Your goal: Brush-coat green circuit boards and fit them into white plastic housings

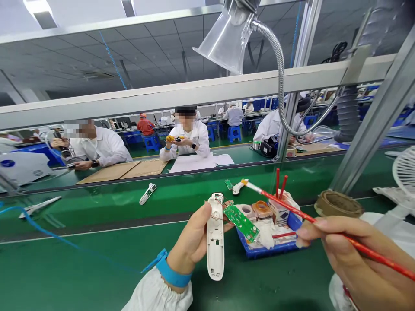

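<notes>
My left hand, with a blue wrist strap below it, is closed round a long white plastic housing held upright, its hollow inner side towards me. Thin wires join the housing to a green circuit board, which hangs tilted off its right side. In my right hand is a red-handled paintbrush, gripped like a pen. Its pale, yellowish-tipped bristles point up and left, apart from the housing and the board.
A blue tray holds small pots, red sticks and stained paper. Beyond it, white housings lie on the green belt. A brown tape roll and a white fan stand right. A clear hood hangs above. Co-workers sit opposite.
</notes>
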### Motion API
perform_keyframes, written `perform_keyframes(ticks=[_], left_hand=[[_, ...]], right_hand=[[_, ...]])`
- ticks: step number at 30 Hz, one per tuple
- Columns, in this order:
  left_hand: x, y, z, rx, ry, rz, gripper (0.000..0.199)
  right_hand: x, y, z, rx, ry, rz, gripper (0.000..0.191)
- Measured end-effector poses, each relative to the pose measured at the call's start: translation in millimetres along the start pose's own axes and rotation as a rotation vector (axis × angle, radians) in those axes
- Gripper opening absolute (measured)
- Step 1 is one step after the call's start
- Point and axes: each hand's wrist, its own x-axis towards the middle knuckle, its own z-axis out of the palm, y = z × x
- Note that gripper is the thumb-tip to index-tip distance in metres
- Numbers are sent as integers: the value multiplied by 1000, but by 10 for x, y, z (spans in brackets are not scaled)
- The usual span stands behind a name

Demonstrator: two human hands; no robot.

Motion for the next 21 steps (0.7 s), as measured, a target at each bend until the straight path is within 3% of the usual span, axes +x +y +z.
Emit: perform_keyframes(ticks=[4,10,21], left_hand=[[-48,-19,40,86,-87,-7,26],[-67,-37,72,141,-110,-28,32],[-26,-61,21,242,-138,9,43]], right_hand=[[-20,-15,6,171,-63,35,15],[-40,41,39,168,-197,41,18],[-91,118,-12,128,-264,10,22]])
